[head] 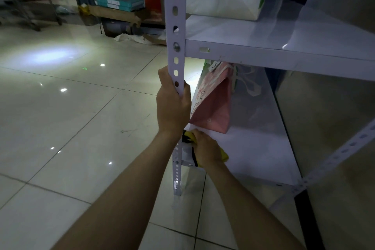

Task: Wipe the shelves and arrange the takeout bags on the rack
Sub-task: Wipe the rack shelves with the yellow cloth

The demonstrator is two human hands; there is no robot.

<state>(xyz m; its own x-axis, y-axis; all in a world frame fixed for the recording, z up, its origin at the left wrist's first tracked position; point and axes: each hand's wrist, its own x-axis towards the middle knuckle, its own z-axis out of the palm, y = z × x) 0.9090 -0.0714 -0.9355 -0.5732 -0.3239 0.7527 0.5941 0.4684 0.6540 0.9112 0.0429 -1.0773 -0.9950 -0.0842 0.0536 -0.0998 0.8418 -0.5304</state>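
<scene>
Left hand [172, 105] grip wrapped round perforated metal post [175, 26]; right hand [205, 148] pressing yellow cloth [224, 156] (soft, crumpled) on smooth shelf [253, 152]

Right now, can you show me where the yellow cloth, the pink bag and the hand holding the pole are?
yellow cloth [223, 156]: head view, corner poking out past the right hand.
pink bag [215, 107]: head view, middle of its side panel.
left hand [172, 107]: head view, back of hand.

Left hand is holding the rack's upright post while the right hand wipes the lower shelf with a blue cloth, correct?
Not quite: the cloth is yellow, as the head view shows. The rest holds: the left hand has its grip on the post, and the right hand wipes the lower shelf.
</scene>
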